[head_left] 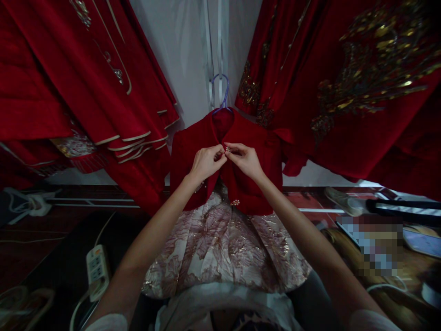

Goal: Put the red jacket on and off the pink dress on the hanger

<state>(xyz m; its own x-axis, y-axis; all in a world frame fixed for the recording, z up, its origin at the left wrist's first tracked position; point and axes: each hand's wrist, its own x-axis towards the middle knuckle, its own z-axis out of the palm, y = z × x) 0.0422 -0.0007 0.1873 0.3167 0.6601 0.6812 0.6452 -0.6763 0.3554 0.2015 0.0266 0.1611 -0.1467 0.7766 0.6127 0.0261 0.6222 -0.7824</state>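
Note:
A short red jacket [268,161] hangs in front of me on a purple hanger [226,92]. At the jacket's front opening, my left hand [208,163] is closed in a pinch on the edge of the cloth. My right hand [245,159] meets it fingertip to fingertip, pinching a small pearl-like button [227,149] partly covered by the fingers. Lower on the front edge sits another beaded button [235,202]. Below the jacket spreads a pale skirt [220,248] with a pinkish, shiny floral pattern.
Red garments with light trim [113,105] hang at the left, and red ones with gold embroidery [372,82] at the right. A power strip [97,271] lies low on the left. A wooden surface [409,257] at the right bears a phone [423,241] and a cable.

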